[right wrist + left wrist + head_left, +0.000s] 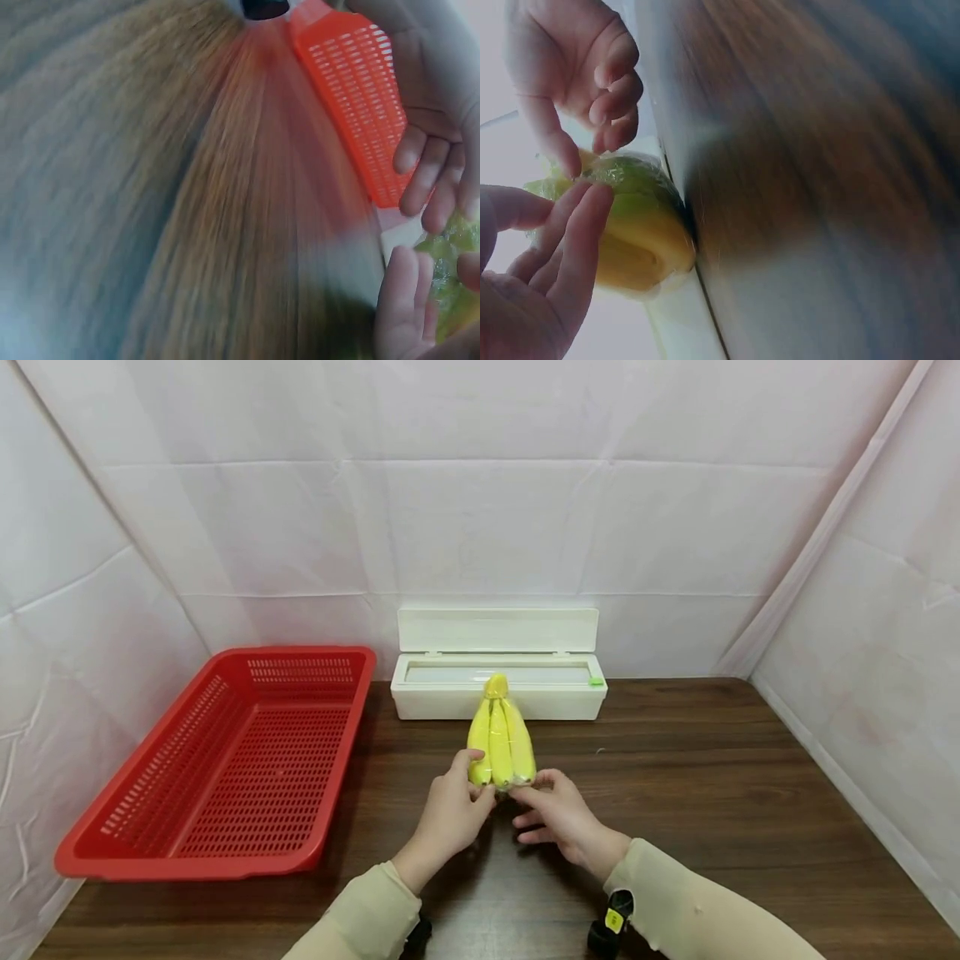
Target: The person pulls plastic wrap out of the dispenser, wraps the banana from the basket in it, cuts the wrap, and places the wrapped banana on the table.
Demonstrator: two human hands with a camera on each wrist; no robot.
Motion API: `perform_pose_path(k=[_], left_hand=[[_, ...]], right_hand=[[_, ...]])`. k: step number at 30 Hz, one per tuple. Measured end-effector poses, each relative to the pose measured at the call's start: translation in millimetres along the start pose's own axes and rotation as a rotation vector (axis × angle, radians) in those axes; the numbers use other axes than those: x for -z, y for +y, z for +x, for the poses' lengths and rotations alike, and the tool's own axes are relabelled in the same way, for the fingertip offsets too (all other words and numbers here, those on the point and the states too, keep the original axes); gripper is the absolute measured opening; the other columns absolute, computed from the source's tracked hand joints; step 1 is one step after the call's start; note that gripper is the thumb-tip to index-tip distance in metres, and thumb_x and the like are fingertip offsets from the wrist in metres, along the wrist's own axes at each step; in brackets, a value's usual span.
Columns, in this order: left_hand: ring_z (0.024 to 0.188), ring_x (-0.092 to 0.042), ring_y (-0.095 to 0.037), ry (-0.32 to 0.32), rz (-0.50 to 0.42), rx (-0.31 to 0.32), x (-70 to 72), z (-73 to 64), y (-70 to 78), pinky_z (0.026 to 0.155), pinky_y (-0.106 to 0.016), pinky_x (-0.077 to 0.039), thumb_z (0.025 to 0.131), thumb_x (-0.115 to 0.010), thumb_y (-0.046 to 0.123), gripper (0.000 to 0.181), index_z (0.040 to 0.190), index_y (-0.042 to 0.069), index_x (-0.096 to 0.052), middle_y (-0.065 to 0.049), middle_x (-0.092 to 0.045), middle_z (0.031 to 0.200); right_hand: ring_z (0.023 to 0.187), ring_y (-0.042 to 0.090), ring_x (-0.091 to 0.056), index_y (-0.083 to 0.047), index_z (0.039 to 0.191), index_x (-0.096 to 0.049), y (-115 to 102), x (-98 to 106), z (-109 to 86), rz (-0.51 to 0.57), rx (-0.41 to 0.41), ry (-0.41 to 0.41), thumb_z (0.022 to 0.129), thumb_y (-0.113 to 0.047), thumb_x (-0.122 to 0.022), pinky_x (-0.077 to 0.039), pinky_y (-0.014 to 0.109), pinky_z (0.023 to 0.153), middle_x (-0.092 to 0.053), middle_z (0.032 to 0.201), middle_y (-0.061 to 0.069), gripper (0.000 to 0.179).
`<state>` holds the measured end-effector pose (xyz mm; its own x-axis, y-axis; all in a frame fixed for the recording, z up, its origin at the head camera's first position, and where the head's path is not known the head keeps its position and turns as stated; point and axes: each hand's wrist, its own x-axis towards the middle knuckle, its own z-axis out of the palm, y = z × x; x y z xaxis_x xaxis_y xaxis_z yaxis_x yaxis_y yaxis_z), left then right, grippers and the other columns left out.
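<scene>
A bunch of yellow bananas in clear plastic film is held up between both hands, its stem end towards the back. My left hand grips the lower left side, index finger along the outer banana and thumb under the tips. At the lower right corner, my right hand pinches the film by the banana tips with thumb and index finger, the other fingers loosely bent. Crumpled film gathers at the fingertips in the left wrist view. Behind the bunch stands a white cling film dispenser with its lid raised.
To the left, a large red perforated plastic basket sits on the dark wooden table. A small green slider is on the dispenser's right end. White cloth hangs around the back and sides.
</scene>
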<state>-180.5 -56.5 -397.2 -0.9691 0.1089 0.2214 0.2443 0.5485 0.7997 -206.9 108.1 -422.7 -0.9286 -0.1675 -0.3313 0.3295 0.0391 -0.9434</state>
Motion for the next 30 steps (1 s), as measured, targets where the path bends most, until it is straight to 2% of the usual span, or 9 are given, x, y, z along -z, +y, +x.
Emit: perform_pose_path(k=[4,7,10,12,14,18,21,24,30], left_hand=[[0.048,-0.049,-0.001,0.062,0.200,-0.099,2.7,-1.7,-1.4,0.044,-0.018,-0.040,0.086,-0.066,0.012,0.035,0.119,0.002,-0.058,0.001,-0.065,0.064],[0.052,-0.056,-0.006,0.088,0.372,-0.163,5.9,-2.9,-1.0,0.046,-0.020,-0.042,0.084,-0.070,0.018,0.034,0.115,0.004,-0.063,-0.002,-0.068,0.069],[0.058,-0.064,-0.015,0.089,0.520,-0.237,8.9,-3.5,0.3,0.047,-0.025,-0.046,0.084,-0.071,0.023,0.035,0.113,0.006,-0.065,-0.006,-0.071,0.076],[0.059,-0.065,-0.019,0.095,0.599,-0.295,10.5,-3.0,1.1,0.046,-0.028,-0.047,0.083,-0.072,0.024,0.034,0.111,0.006,-0.065,-0.008,-0.071,0.077],[0.058,-0.064,-0.020,0.108,0.656,-0.344,11.4,-1.6,1.0,0.046,-0.029,-0.046,0.082,-0.073,0.024,0.032,0.107,0.006,-0.066,-0.008,-0.070,0.076],[0.054,-0.061,-0.017,0.133,0.716,-0.404,11.0,1.1,-1.2,0.044,-0.027,-0.045,0.080,-0.074,0.021,0.025,0.099,0.006,-0.067,-0.006,-0.067,0.069],[0.050,-0.057,-0.013,0.142,0.728,-0.445,9.4,1.6,-3.6,0.042,-0.024,-0.042,0.080,-0.074,0.018,0.018,0.089,0.008,-0.064,-0.003,-0.063,0.063],[0.047,-0.051,-0.010,0.150,0.731,-0.474,8.1,0.6,-5.6,0.040,-0.022,-0.037,0.078,-0.075,0.019,0.018,0.080,0.010,-0.060,0.000,-0.058,0.058],[0.048,-0.049,-0.010,0.100,0.738,-0.462,8.5,-2.4,-5.0,0.041,-0.021,-0.034,0.075,-0.079,0.027,0.025,0.081,0.012,-0.060,0.002,-0.054,0.059]], right_hand=[[0.066,0.018,-0.061,-0.014,0.135,-0.027,-4.0,2.4,0.0,-0.125,0.146,0.014,0.084,-0.016,-0.069,-0.054,0.035,0.053,-0.046,0.116,0.018,0.067],[0.071,0.021,-0.058,-0.019,0.145,-0.027,-7.2,4.7,1.6,-0.346,0.313,0.000,0.083,-0.013,-0.071,-0.053,0.033,0.057,-0.033,0.131,0.020,0.076],[0.086,0.023,-0.060,-0.015,0.142,-0.040,-10.4,5.7,2.9,-0.620,0.510,0.015,0.082,-0.010,-0.072,-0.054,0.032,0.069,-0.029,0.141,0.020,0.068],[0.101,0.026,-0.059,-0.010,0.136,-0.050,-13.3,5.5,2.9,-0.788,0.628,0.047,0.082,-0.009,-0.072,-0.053,0.033,0.080,-0.036,0.141,0.020,0.059],[0.112,0.029,-0.057,-0.008,0.129,-0.056,-16.0,5.3,3.2,-0.908,0.702,0.071,0.081,-0.010,-0.073,-0.052,0.038,0.086,-0.043,0.138,0.019,0.052],[0.110,0.030,-0.060,-0.007,0.126,-0.060,-19.7,5.0,1.7,-1.059,0.758,0.108,0.081,-0.014,-0.072,-0.053,0.040,0.083,-0.050,0.133,0.019,0.047],[0.101,0.030,-0.064,-0.008,0.126,-0.061,-20.9,5.5,-1.5,-1.124,0.766,0.121,0.081,-0.016,-0.071,-0.055,0.039,0.076,-0.052,0.132,0.020,0.046],[0.093,0.029,-0.067,-0.008,0.126,-0.061,-21.3,6.6,-4.7,-1.171,0.766,0.114,0.081,-0.018,-0.071,-0.055,0.037,0.070,-0.053,0.132,0.021,0.047],[0.106,0.031,-0.063,-0.006,0.129,-0.057,-19.9,9.8,-12.0,-1.202,0.734,0.067,0.081,-0.023,-0.072,-0.055,0.037,0.074,-0.050,0.136,0.023,0.053]])
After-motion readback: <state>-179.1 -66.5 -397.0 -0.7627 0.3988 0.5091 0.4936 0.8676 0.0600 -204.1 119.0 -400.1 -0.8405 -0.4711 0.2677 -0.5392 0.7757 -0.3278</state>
